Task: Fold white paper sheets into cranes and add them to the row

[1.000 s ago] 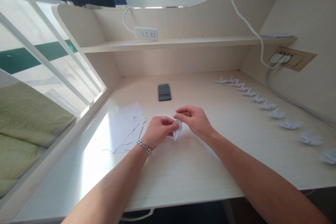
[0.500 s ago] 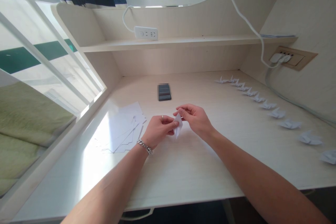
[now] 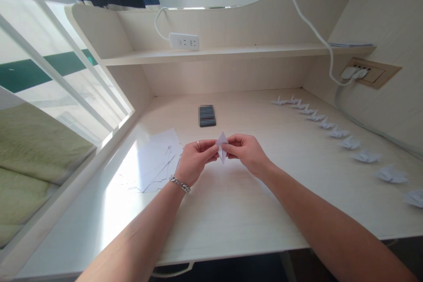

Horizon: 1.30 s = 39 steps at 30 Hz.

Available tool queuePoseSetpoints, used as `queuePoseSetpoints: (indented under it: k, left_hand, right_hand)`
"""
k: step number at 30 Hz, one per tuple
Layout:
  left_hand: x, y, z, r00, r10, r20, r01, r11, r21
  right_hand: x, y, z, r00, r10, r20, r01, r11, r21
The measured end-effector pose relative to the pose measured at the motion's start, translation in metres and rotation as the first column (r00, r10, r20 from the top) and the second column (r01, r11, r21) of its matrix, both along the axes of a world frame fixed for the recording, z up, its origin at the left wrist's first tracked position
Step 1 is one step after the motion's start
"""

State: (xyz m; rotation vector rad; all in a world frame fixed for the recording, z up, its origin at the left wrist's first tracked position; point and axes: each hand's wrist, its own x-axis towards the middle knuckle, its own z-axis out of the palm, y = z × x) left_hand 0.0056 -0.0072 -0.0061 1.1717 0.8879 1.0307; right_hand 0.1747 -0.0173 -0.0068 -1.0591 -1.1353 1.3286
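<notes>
Between my two hands a small piece of white folded paper [image 3: 222, 144], shaped like a narrow diamond, is held upright above the desk. My left hand [image 3: 197, 158] pinches its left edge between thumb and fingers; a ring and a chain bracelet show on this hand and wrist. On the opposite edge my right hand [image 3: 246, 150] pinches the paper with its thumb in front. The fingers behind the paper are partly hidden. Left of my left hand lies a loose stack of white paper sheets [image 3: 155, 154], partly in sunlight.
Several folded paper cranes [image 3: 350, 142] stand in a line along the desk's right side. A dark, blurred flat object [image 3: 207, 116] lies beyond my hands. A power strip [image 3: 184, 41] sits on the shelf [image 3: 231, 53], and a white cable [image 3: 309, 24] runs to the wall socket [image 3: 373, 72].
The folded paper has risen slightly and turned to stand upright. My right thumb has moved from its top tip down to its right edge. My left hand has shifted a little up and left.
</notes>
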Motion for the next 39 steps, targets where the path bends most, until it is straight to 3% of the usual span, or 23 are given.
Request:
queuePoseSetpoints:
  k: [8, 16, 19, 34, 39]
  left_hand:
    - [0.0073, -0.0038, 0.0019, 0.984, 0.134, -0.115, -0.127, 0.99, 0.068]
    - [0.0016, -0.0012, 0.0005, 0.999, -0.004, 0.035, 0.003, 1.0, 0.024]
    - [0.0022, -0.0019, 0.0007, 0.999, 0.009, 0.038, -0.01, 1.0, 0.024]
    - [0.0043, -0.0041, 0.0052, 0.995, 0.076, -0.066, -0.077, 0.997, -0.008]
    - [0.0054, -0.0041, 0.0038, 0.996, 0.076, -0.047, -0.076, 0.997, -0.005]
  right_hand:
    - [-0.0011, -0.0016, 0.0011, 1.0, 0.005, 0.022, -0.005, 1.0, 0.008]
    - [-0.0009, 0.0001, -0.0005, 0.982, 0.028, -0.187, -0.037, 0.998, -0.046]
    - [-0.0004, 0.0005, -0.0006, 0.976, 0.038, -0.213, -0.05, 0.997, -0.052]
    - [-0.0022, -0.0021, -0.0002, 0.997, 0.011, -0.072, -0.013, 1.0, -0.021]
    - [-0.0036, -0.0008, -0.0019, 0.995, -0.037, -0.091, 0.037, 0.999, 0.008]
